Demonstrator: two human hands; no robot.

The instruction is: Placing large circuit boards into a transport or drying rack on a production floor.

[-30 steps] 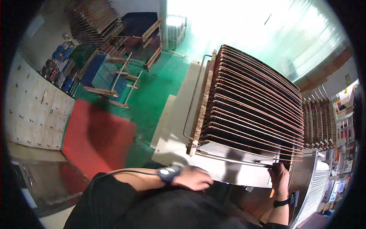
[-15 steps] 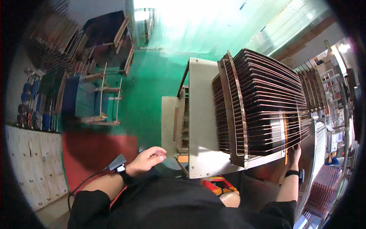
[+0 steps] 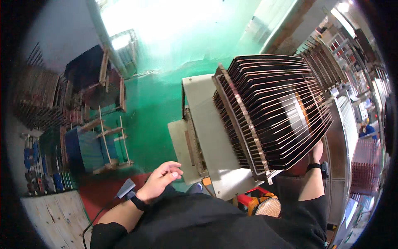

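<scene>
- The panel rack [image 3: 265,110] is standing on the pale table [image 3: 203,112], toward its right side, its thin dark panels fanning out with coppery edges showing.
- Its toothed bar [image 3: 244,120] is running along the panels' left ends, above the table's near part.
- My right hand [image 3: 317,152] is sitting at the table's right, by the near right corner of the panels. Its fingertips are disappearing behind the edges, so I cannot tell whether they are pinching, pressing or only touching.
- My left hand [image 3: 163,176] is hovering left of the table, apart from the rack – fingers loosely bent, a little spread, gripping nothing.
- A grey box [image 3: 126,189] with a cable is riding on that wrist, also left of the table.
- A second rack [image 3: 325,66] is standing beyond the table, to its right; a red-and-orange object [image 3: 253,197] is showing below the table's near edge.
- As I am judging it, I am steadying or turning the rack from its right end – the exact action is staying hidden. The next move seems to be calling for an even hold, with my left hand minding the toothed bar so the panels are not slipping.
</scene>
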